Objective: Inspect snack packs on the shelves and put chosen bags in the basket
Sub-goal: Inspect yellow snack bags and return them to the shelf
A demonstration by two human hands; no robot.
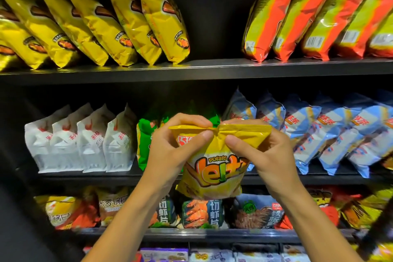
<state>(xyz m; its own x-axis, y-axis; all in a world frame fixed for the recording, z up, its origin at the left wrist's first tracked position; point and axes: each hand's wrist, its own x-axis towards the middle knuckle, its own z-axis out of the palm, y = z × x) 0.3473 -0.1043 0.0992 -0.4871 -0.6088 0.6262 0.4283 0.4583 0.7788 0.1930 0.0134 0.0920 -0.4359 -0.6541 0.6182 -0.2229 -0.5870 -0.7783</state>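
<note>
Both hands, left hand (170, 151) and right hand (265, 155), pinch the top seam of a glossy yellow foil potato-snack bag (214, 168), which hangs below the grip before the shelves. Keep the pinches light and the front facing you, reading the print without crushing the contents. No basket is in view.

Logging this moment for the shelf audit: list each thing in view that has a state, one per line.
Yellow potato snack bag: sealed, held upright in front of the shelves.
Left hand: pinches the bag's top seal.
Right hand: pinches the top seal beside it.
White bags: standing upright in a row.
Yellow bags on top shelf: leaning left.
Blue bags: leaning, overlapping.
</note>
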